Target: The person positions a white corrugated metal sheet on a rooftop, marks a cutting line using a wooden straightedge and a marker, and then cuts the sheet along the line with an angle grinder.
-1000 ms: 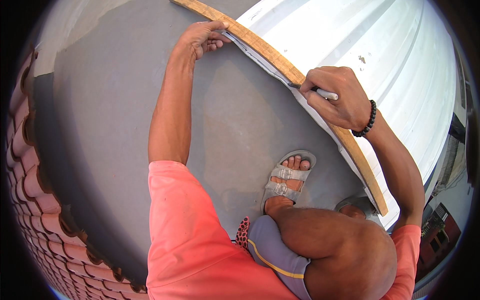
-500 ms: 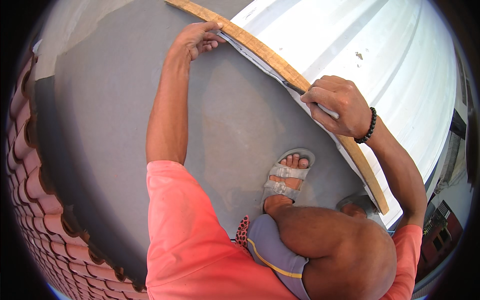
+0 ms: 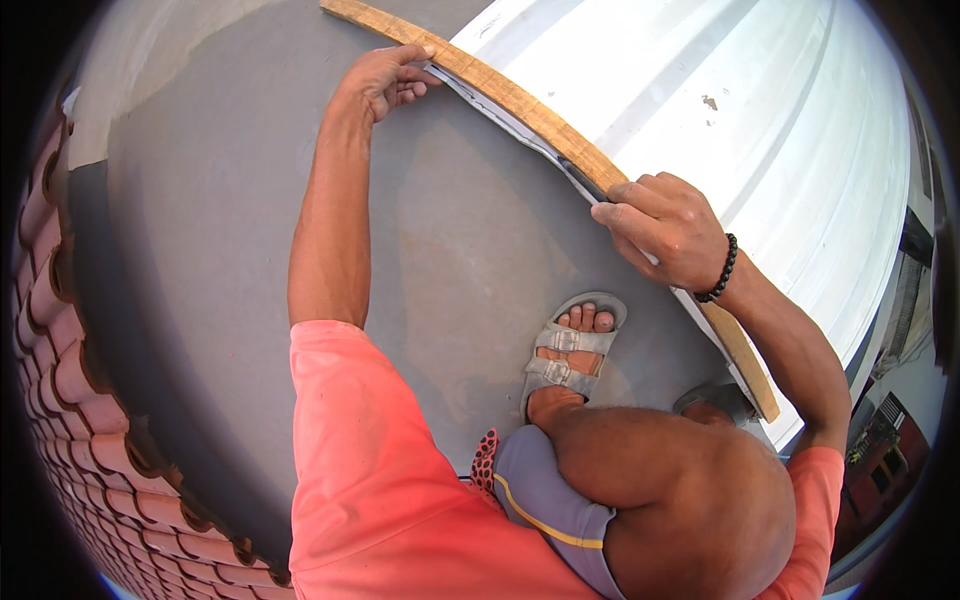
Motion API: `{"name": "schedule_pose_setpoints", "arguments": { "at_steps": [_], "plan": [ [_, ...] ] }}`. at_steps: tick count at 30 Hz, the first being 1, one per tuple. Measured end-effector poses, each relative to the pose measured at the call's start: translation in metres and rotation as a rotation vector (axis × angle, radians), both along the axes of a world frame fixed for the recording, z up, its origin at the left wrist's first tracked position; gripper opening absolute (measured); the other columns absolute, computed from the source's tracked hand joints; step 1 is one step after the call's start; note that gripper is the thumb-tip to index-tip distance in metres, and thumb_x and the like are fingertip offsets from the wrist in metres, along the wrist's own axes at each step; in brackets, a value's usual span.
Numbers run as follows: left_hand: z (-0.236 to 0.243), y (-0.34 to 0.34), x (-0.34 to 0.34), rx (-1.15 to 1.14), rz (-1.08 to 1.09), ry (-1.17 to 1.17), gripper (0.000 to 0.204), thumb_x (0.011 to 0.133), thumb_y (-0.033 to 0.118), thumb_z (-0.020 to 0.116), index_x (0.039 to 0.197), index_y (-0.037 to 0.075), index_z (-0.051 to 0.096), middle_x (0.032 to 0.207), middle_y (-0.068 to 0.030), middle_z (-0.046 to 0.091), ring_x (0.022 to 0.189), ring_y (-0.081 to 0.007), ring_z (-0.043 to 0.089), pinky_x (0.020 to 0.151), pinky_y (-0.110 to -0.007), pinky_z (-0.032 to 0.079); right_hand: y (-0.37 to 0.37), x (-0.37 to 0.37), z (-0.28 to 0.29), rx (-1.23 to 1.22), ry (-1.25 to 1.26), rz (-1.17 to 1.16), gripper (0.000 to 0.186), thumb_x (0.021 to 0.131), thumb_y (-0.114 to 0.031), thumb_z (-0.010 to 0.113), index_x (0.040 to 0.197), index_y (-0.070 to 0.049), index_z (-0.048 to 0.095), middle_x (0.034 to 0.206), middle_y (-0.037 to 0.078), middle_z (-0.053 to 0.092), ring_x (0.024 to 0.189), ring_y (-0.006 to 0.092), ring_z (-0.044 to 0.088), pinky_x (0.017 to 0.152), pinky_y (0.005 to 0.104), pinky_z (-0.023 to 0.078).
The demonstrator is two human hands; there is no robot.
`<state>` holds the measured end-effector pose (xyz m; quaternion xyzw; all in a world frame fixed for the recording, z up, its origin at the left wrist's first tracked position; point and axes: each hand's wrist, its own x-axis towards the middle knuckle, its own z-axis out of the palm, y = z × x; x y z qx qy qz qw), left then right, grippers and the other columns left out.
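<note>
A long wooden batten [image 3: 515,105] lies diagonally along the near edge of a white ribbed metal sheet [image 3: 760,90]. My left hand [image 3: 393,80] grips the batten and the sheet's edge near the top, thumb on the wood, some fingers curled below. My right hand [image 3: 665,228] is closed around a slim dark-and-pale tool [image 3: 582,180], its dark end against the batten's lower edge and the sheet's lip; its very tip is hard to make out.
I crouch on a grey flat surface [image 3: 210,250], one sandaled foot [image 3: 575,350] beside the sheet's edge, the other partly hidden. Red roof tiles [image 3: 90,420] border the left side. Part of a building and clutter [image 3: 885,450] shows at the far right rim.
My right hand has slid downward along the batten with the tool, and its wrist is lower. My left hand keeps its hold, appearing slightly farther left in the picture.
</note>
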<state>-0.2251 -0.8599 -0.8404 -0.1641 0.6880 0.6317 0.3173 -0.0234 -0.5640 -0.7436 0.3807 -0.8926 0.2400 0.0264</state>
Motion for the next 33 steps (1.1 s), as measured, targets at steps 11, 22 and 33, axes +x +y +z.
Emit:
{"name": "schedule_pose_setpoints", "arguments": {
  "at_steps": [11,22,33],
  "plan": [
    [0.0,0.0,-0.001,-0.004,-0.001,0.003,0.026,0.088,0.021,0.065,0.104,0.0,0.061,0.082,-0.0156,0.068,0.057,-0.0101,0.057,0.051,-0.021,0.047,0.014,0.021,-0.001,0.064,-0.157,-0.036,0.018,0.068,-0.001,0.066,0.082,-0.007,0.058,0.071,0.005,0.05,0.063,0.0213,0.053,0.056,0.0346,0.042],
    [0.002,0.0,0.001,-0.007,0.011,0.013,0.027,0.088,0.021,0.066,0.104,0.0,0.062,0.082,-0.0151,0.068,0.057,-0.0098,0.056,0.052,-0.021,0.046,0.017,0.017,-0.007,-0.113,-0.104,-0.084,0.026,0.067,0.003,0.068,0.091,-0.005,0.061,0.077,0.008,0.057,0.062,0.0236,0.057,0.055,0.0348,0.046],
    [0.0,0.0,0.001,0.004,0.024,0.003,0.027,0.088,0.023,0.066,0.104,0.001,0.063,0.084,-0.0168,0.068,0.058,-0.0106,0.056,0.053,-0.022,0.046,0.017,0.018,-0.002,-0.035,-0.278,-0.104,0.013,0.071,0.0,0.064,0.083,-0.004,0.059,0.074,0.01,0.056,0.065,0.0269,0.058,0.059,0.0375,0.047]
  ]
}}
